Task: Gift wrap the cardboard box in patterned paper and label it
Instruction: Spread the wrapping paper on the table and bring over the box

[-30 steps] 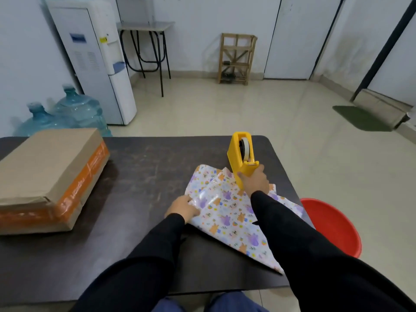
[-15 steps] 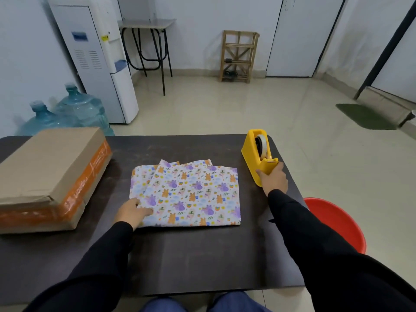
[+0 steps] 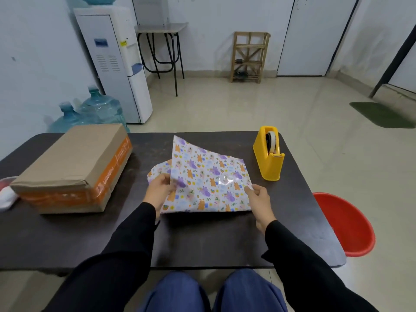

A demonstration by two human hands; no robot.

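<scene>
The patterned paper (image 3: 207,179), white with orange and purple animals, lies folded in the middle of the dark table (image 3: 202,242). Its top layer is lifted and tilted up. My left hand (image 3: 158,190) pinches the paper's left edge. My right hand (image 3: 258,199) pinches its right near corner. The cardboard box (image 3: 72,163), brown with orange tape on its sides, stands at the table's left, apart from the paper. A yellow tape dispenser (image 3: 269,154) with a white roll stands upright to the right of the paper, untouched.
A red basin (image 3: 346,226) sits on the floor right of the table. A red and white object (image 3: 6,194) shows at the left edge beside the box. Behind the table are water bottles (image 3: 90,111), a water dispenser (image 3: 117,64) and a wooden rack (image 3: 248,57).
My right hand let go of the tape dispenser and came to the paper's right corner. Both hands now lift the paper's top layer, which lay flat before.
</scene>
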